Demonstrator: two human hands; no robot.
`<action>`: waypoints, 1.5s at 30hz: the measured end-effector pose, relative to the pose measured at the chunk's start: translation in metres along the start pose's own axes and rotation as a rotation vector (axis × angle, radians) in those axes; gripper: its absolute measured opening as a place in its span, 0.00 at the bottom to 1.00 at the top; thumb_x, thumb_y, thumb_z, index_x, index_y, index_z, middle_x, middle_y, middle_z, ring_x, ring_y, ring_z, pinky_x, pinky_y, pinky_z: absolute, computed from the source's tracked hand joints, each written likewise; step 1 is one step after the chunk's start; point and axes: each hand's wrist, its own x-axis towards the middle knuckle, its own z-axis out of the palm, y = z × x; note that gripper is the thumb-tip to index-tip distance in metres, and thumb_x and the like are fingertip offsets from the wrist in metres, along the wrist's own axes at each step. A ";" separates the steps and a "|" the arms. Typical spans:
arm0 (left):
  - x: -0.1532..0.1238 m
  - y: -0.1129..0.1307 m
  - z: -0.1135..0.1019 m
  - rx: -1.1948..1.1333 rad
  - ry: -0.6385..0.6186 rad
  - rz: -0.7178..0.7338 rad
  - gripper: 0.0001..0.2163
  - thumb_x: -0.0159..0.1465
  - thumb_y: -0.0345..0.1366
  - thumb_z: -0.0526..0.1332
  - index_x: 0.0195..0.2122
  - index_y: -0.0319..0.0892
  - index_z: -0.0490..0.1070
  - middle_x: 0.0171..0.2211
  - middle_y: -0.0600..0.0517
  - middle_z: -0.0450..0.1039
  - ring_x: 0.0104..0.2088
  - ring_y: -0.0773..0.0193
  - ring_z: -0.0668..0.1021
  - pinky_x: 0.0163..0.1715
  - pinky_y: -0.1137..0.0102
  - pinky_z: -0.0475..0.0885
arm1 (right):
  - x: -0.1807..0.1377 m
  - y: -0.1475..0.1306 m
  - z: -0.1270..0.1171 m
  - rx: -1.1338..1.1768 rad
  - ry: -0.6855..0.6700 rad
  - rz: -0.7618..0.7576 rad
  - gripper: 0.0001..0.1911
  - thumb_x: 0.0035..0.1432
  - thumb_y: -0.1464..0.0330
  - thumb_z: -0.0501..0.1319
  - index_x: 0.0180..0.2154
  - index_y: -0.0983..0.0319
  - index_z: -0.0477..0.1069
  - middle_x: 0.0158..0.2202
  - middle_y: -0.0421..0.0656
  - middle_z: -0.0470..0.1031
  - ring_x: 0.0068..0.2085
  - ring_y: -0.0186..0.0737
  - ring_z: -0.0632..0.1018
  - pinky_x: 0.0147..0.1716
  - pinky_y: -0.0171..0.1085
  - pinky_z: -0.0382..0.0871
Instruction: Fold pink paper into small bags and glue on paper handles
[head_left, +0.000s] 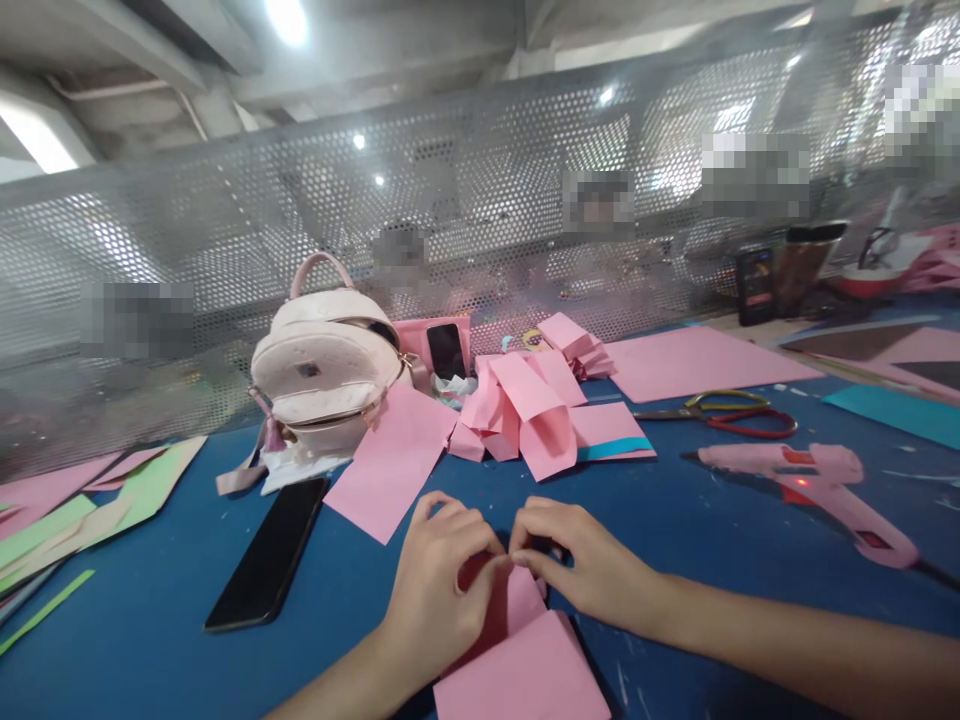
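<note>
A folded piece of pink paper lies low in the middle of the head view, one flap turned toward me. My left hand is closed on its far left edge, thumb and fingers pinching it. Meeting it from the right, my right hand pinches the same far edge with thumb and index finger. The fingertips of both hands nearly touch, and they hide part of the fold. Just beyond my hands sits a heap of folded pink paper strips, with a flat pink sheet to its left.
A black phone lies left on the blue table. Behind it stands a pale backpack. To the right are a pink glue gun with a red light and scissors. A perforated metal screen borders the far side.
</note>
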 end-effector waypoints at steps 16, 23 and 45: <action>0.011 -0.017 -0.005 -0.240 0.065 -0.176 0.07 0.62 0.33 0.65 0.26 0.46 0.78 0.27 0.56 0.79 0.32 0.62 0.75 0.44 0.63 0.64 | 0.004 0.007 -0.001 0.089 0.045 0.043 0.10 0.62 0.69 0.60 0.27 0.62 0.67 0.25 0.36 0.67 0.26 0.33 0.65 0.26 0.32 0.55; 0.012 -0.040 -0.006 -0.470 0.199 -0.258 0.18 0.60 0.36 0.66 0.52 0.47 0.70 0.45 0.51 0.76 0.46 0.60 0.76 0.49 0.66 0.69 | 0.016 0.026 -0.021 0.055 0.189 -0.003 0.12 0.65 0.63 0.56 0.29 0.61 0.67 0.26 0.37 0.67 0.27 0.34 0.66 0.26 0.33 0.57; 0.001 -0.039 0.003 -0.431 0.181 -0.248 0.05 0.61 0.31 0.65 0.36 0.43 0.80 0.29 0.52 0.77 0.31 0.63 0.77 0.34 0.71 0.70 | 0.011 0.016 -0.023 -0.090 0.248 -0.245 0.06 0.64 0.71 0.58 0.42 0.58 0.73 0.39 0.44 0.73 0.42 0.42 0.73 0.44 0.41 0.67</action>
